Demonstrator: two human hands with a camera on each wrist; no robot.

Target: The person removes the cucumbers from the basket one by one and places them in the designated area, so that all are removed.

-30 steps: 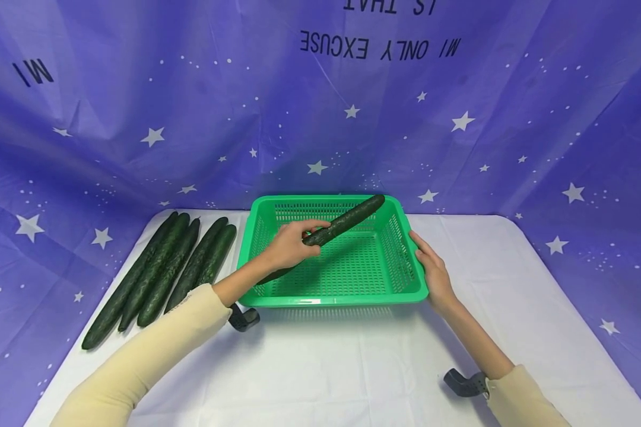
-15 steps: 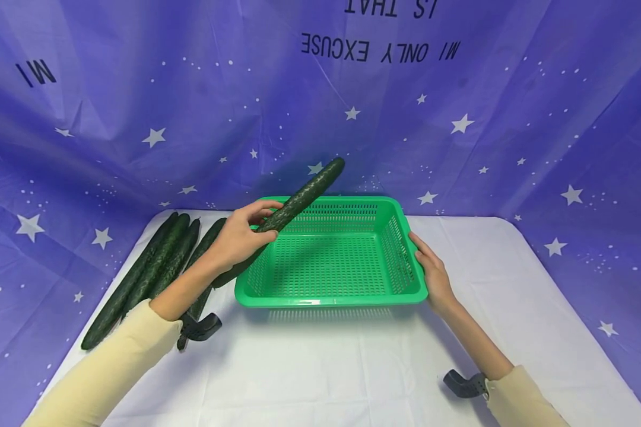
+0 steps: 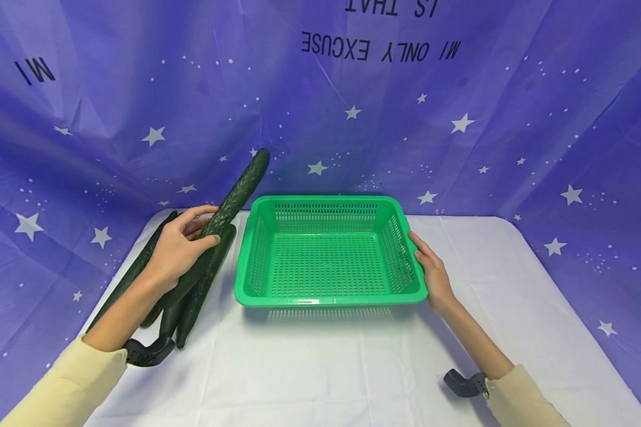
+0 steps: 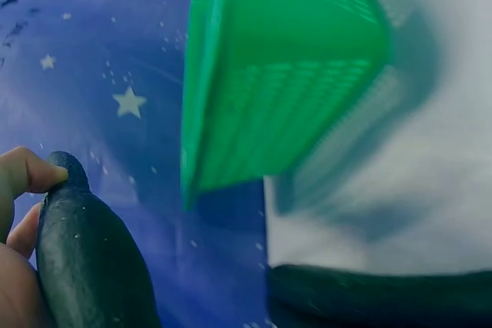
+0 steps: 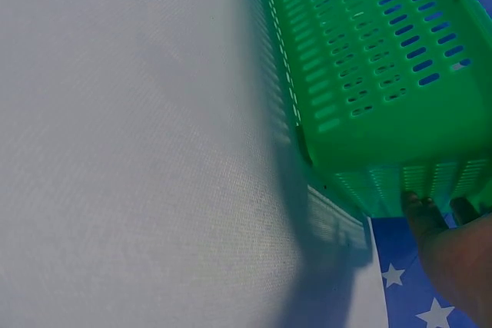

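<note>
My left hand (image 3: 181, 246) grips a long dark green cucumber (image 3: 240, 193) around its middle, thumb on the near side. The cucumber slants up and to the right, above other cucumbers (image 3: 192, 314) lying at the table's left. In the left wrist view, fingers (image 4: 31, 170) press on the held cucumber (image 4: 88, 251). The green plastic basket (image 3: 331, 300) stands mid-table with nothing inside. My right hand (image 3: 435, 276) rests against the basket's right side, its fingers nearly straight along the outer wall below the rim. In the right wrist view, those fingertips (image 5: 415, 205) touch the slotted wall.
A white cloth (image 3: 320, 367) covers the table. Behind it and at both sides hangs a purple-blue curtain (image 3: 320, 136) with white stars and lettering. Each wrist carries a black camera mount (image 3: 465, 382). Another cucumber (image 3: 133, 276) lies left of my left hand.
My left hand has carried the cucumber from over the basket leftward, to above the other cucumbers. The right hand and the basket have stayed in place.
</note>
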